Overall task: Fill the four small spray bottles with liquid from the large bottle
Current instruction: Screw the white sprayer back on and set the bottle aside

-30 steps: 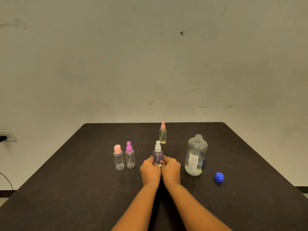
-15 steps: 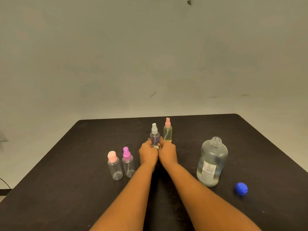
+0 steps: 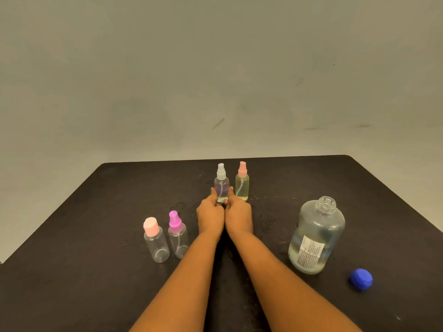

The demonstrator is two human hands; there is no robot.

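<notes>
Both hands meet at the base of a small spray bottle with a white nozzle, which stands upright on the black table. My left hand and my right hand pinch its lower part from either side. Just right of it stands a yellowish spray bottle with a pink nozzle. At the near left stand two clear small bottles, one with a pink cap and one with a magenta nozzle. The large clear bottle stands uncapped at the right, partly filled.
A blue cap lies on the table to the right of the large bottle. The table's far edge runs just behind the two far bottles, with a plain wall beyond. Small wet spots show on the table around the hands.
Both hands have carried the white-nozzle bottle away from me, from beside the large bottle to a spot next to the yellowish bottle at the back.
</notes>
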